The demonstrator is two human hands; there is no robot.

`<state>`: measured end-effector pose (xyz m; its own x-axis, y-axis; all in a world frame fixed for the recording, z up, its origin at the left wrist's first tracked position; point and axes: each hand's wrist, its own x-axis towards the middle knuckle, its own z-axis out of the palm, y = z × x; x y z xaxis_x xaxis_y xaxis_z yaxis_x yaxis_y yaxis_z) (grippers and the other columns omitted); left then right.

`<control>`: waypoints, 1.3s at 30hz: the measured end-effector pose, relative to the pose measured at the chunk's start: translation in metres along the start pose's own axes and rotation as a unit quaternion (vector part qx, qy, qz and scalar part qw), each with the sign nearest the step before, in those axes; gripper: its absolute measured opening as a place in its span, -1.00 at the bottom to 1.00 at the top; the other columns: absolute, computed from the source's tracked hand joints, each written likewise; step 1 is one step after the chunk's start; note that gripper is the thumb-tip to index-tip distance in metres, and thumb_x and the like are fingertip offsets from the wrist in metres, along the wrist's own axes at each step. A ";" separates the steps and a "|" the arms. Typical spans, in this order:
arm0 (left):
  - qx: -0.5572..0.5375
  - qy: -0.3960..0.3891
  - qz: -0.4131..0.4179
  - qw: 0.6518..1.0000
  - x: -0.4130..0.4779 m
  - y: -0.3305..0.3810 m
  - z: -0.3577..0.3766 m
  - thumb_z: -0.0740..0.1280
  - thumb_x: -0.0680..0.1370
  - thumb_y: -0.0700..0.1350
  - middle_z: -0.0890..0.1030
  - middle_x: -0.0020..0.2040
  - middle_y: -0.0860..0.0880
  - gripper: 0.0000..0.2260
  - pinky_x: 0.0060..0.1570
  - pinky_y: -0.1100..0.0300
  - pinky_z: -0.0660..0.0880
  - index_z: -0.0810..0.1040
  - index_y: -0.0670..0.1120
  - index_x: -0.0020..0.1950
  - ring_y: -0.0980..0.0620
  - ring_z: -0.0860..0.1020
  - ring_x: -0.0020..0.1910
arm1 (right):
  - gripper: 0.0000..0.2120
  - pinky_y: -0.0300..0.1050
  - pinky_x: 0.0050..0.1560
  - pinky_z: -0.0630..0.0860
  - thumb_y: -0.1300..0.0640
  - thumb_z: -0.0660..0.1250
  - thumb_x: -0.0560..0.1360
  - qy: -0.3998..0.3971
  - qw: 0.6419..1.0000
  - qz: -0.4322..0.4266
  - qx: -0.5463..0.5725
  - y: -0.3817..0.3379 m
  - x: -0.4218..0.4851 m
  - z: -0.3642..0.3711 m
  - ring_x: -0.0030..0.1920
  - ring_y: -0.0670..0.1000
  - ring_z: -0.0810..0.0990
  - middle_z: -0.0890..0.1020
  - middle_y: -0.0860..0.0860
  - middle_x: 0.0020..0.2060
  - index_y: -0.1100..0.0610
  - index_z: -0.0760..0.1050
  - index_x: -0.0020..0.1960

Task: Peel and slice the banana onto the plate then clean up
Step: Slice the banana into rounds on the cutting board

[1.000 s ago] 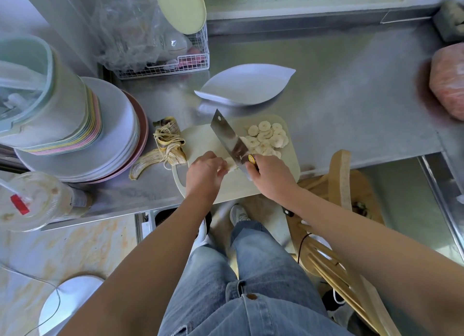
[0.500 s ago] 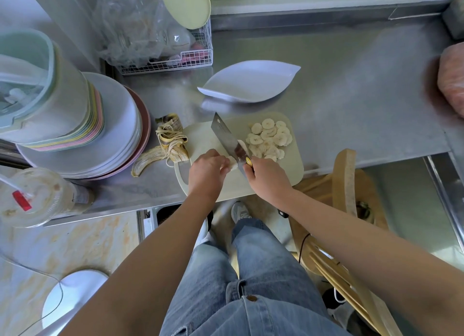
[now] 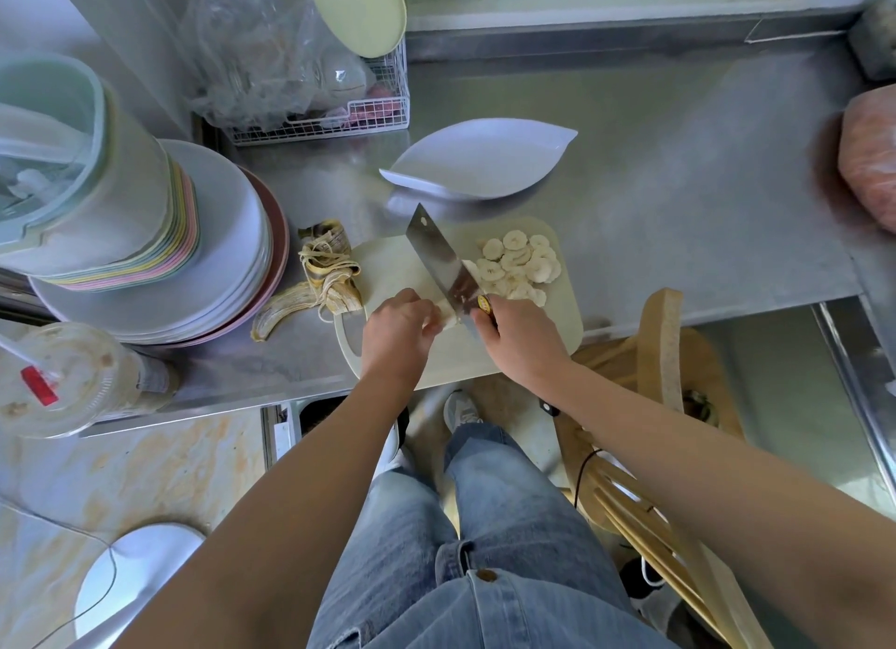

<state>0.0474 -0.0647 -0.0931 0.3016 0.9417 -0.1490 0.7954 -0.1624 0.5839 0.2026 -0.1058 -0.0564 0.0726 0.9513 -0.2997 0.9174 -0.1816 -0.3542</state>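
Both forearms reach forward and converge over the pale rounded plastic cutting board [image 3: 397, 265], which lies at the near edge of the stainless steel bench [image 3: 679, 188].

Left hand [image 3: 395, 331]: knuckles up, fingers curled down, holding the short remaining stub of peeled banana [image 3: 448, 318] against the board.

Right hand [image 3: 521, 343]: wrapped around the handle of the steel cleaver [image 3: 439, 255]. The blade points away and to the left. Its edge meets the stub just beside the left fingertips; depth of cut cannot be told.

A heap of round banana slices [image 3: 519, 265] lies on the board, right of the blade. The white leaf-shaped plate [image 3: 480, 163] sits on the bench just behind the board. The yellow-brown banana peel [image 3: 320, 280] lies against the board's left edge, beside a stack of round plates [image 3: 228, 270].
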 end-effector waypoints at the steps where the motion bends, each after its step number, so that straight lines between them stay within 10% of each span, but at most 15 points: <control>1: 0.005 0.000 0.002 1.000 0.000 0.000 0.000 0.40 0.47 -0.13 0.58 -0.13 -0.05 -0.94 -0.20 0.05 0.47 0.65 -0.10 -0.13 -0.12 0.54 -0.17 | -0.74 -0.09 -0.30 0.28 0.01 0.07 0.63 -0.001 1.000 -0.003 0.000 0.000 -0.001 -0.002 -0.34 0.08 0.42 0.33 -0.03 -0.45 0.12 0.30 -0.17; 39: 0.020 0.005 -0.006 1.000 -0.008 -0.008 -0.002 0.42 0.46 -0.11 0.62 -0.03 -0.06 -0.83 -0.12 0.04 0.49 0.62 -0.09 0.03 -0.12 0.57 -0.07 | -0.74 -0.08 -0.32 0.31 0.02 0.07 0.63 0.012 1.000 -0.020 -0.011 -0.004 -0.005 0.001 -0.33 0.12 0.47 0.42 0.04 -0.39 0.15 0.38 -0.13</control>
<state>0.0374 -0.0701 -0.0948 0.2873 0.9464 -0.1478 0.8194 -0.1629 0.5496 0.1981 -0.1097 -0.0544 0.0453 0.9635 -0.2640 0.9284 -0.1382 -0.3450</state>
